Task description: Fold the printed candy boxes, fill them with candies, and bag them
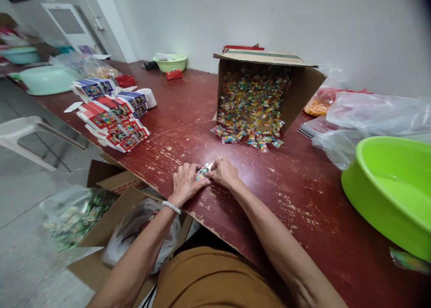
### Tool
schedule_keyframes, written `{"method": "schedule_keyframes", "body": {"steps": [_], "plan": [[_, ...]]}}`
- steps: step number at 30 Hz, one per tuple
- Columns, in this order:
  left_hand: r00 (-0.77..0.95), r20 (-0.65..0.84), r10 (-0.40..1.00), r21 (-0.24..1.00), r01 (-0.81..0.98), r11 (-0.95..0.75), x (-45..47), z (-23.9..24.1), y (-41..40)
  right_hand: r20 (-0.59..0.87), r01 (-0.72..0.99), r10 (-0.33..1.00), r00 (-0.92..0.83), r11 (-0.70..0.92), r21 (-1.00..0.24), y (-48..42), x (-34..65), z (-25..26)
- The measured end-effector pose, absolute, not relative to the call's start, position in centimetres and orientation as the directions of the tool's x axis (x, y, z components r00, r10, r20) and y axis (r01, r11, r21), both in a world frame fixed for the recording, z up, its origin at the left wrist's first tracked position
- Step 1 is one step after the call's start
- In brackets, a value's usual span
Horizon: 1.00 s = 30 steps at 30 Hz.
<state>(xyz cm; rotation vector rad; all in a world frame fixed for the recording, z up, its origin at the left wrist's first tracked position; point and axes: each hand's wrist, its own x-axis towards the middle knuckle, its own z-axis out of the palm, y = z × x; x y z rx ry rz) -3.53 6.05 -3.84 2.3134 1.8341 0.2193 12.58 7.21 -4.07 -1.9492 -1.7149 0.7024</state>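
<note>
Between my two hands, near the table's front edge, is a small printed carton (202, 171) with a white flap at its right end. My left hand (185, 181) is closed on the carton's left side, thumb along its near edge. My right hand (224, 171) pinches the flap end with its fingertips. Part of the carton is covered by my fingers. Beyond my hands, a tipped cardboard box (299, 90) faces me, full of small clear packets of coloured candy (252, 97), some spilling onto the table. To the left stand stacked red and blue printed cartons (114, 112).
A bright green basin (377, 195) stands at the right, by plastic bags (377, 115). At the back are a pale green basin (171, 63) and a red tape dispenser (174, 75). Open cardboard boxes (101, 218) and a white stool (30, 128) are on the floor at left.
</note>
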Motion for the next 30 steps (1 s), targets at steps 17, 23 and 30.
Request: {"method": "schedule_keyframes", "body": {"steps": [17, 23, 30], "plan": [[0.485, -0.186, 0.855, 0.977, 0.186, 0.107, -5.5, 1.4, 7.4, 0.398, 0.65, 0.895, -0.201, 0.426, -0.63, 5.7, 14.6, 1.8], [0.507, -0.182, 0.843, 0.94, -0.161, 0.3, -4.2, 1.7, 6.4, 0.327, 0.479, 0.942, 0.082, 0.25, -0.841, 6.0, 14.3, 1.4], [0.548, -0.199, 0.812, 0.905, -0.215, 0.367, -3.8, 0.6, 4.1, 0.055, -0.166, 0.998, 0.043, 0.062, -0.984, 4.1, 14.7, 0.3]]}}
